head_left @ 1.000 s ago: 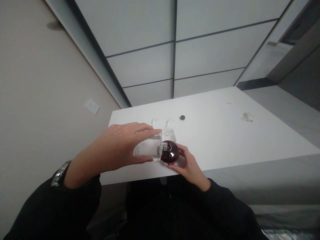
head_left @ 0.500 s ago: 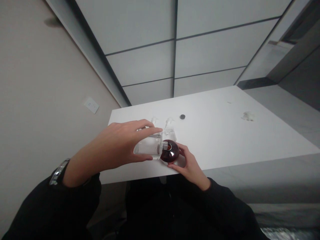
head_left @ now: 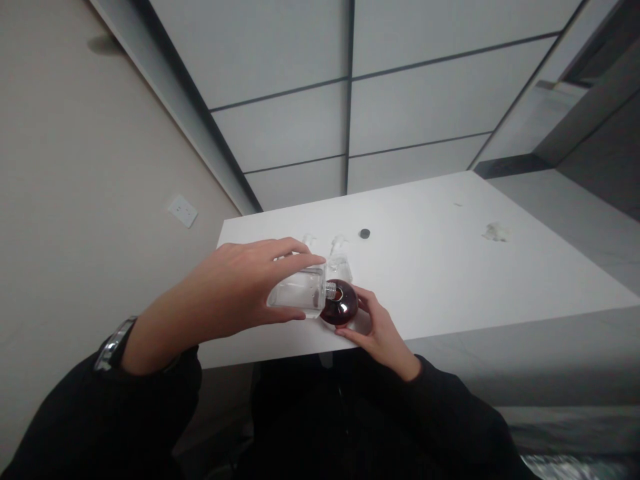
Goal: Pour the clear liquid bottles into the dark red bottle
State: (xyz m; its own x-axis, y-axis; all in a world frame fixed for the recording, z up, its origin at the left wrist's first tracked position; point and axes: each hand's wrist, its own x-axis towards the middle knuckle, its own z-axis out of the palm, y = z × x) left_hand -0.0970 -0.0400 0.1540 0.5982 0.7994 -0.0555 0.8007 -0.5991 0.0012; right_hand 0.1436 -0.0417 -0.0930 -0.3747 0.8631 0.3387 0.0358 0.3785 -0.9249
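Left of the left hand (head_left: 220, 287), beige wall (head_left: 85, 200) with white socket (head_left: 183, 211). Ahead, white table (head_left: 425, 260); beyond it, large pale panels (head_left: 280, 127) with dark seams.

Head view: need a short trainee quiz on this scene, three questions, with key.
1. Which hand holds the clear rectangular bottle?
2. True or false: that bottle's threaded neck points at the round bottle of dark red liquid.
3. What colour is the small disc on the white table?

Key:
1. The left hand; the right hand holds the round bottle.
2. True.
3. Black.
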